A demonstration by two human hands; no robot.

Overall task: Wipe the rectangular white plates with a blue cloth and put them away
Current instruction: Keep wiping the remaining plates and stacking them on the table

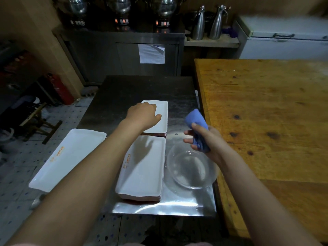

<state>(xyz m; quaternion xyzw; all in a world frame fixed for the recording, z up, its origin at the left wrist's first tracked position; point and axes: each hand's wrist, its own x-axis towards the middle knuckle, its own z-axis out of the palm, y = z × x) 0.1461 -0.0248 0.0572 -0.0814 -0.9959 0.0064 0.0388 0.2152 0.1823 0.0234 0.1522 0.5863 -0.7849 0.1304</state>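
Observation:
Two stacks of rectangular white plates stand on a steel table. The far stack has my left hand on its top plate, fingers curled over the far left edge and thumb on the plate's face. The near stack lies closer to me and is untouched. A larger white plate sticks out past the table's left edge. My right hand grips a bunched blue cloth above the table, just right of the stacks.
A clear glass bowl sits right of the near stack, below my right hand. A wooden table adjoins on the right. Steel cabinets with kettles stand behind. A red extinguisher and a stool are on the floor at left.

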